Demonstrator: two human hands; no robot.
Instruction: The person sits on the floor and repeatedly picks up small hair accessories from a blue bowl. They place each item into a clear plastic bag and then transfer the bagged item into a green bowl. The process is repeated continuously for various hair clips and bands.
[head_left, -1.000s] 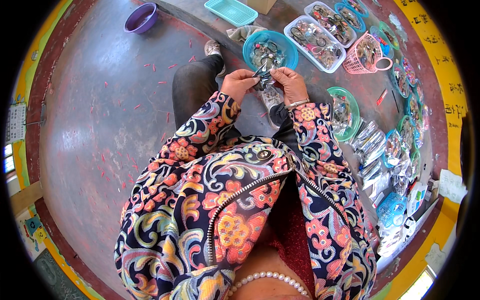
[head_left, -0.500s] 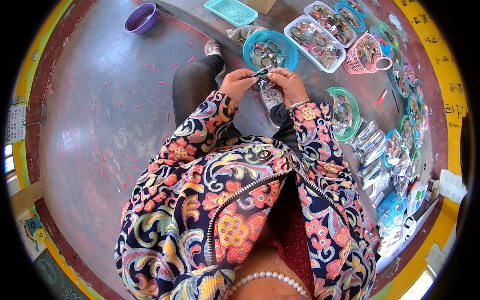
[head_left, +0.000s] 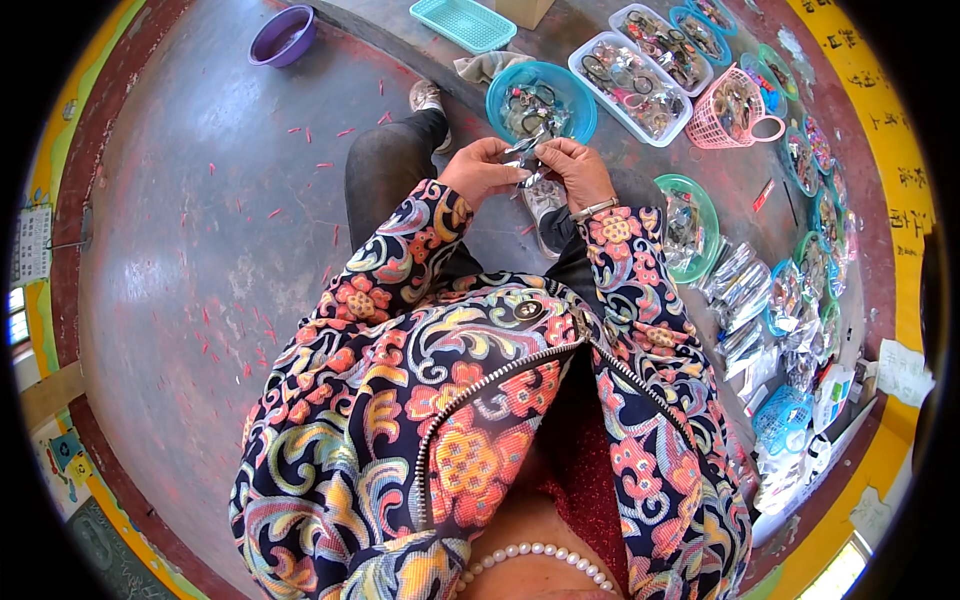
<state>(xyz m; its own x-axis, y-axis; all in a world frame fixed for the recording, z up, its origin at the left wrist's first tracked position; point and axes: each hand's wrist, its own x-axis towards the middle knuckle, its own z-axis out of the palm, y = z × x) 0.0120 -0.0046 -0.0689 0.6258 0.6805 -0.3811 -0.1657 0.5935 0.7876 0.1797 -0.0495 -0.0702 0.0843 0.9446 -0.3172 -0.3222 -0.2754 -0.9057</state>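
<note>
Between my two hands is a small shiny plastic packet (head_left: 526, 152), silvery in places and dark in others; what lies inside it is too small to make out. My left hand (head_left: 480, 172) pinches its left side, thumb stretched across toward the packet. My right hand (head_left: 576, 172) grips the other side between thumb and fingers. Just beyond both hands stands a round blue basin (head_left: 582, 118) holding similar clear packets with dark ring-like items. My shoe (head_left: 545, 205) shows below the packet.
To the right are white plastic trays (head_left: 660, 138) of packets, a pink basket (head_left: 702, 128), a green basin (head_left: 712, 225) and a heap of silvery packets (head_left: 740, 290). A purple basin (head_left: 281, 40) and a turquoise tray (head_left: 463, 25) stand farther off. Small red bits dot the floor (head_left: 200, 250).
A dark green item that showed between my fingertips is no longer distinct; the shiny packet now sits there. My left thumb and fingers have shifted slightly, while my arms stay in place.
</note>
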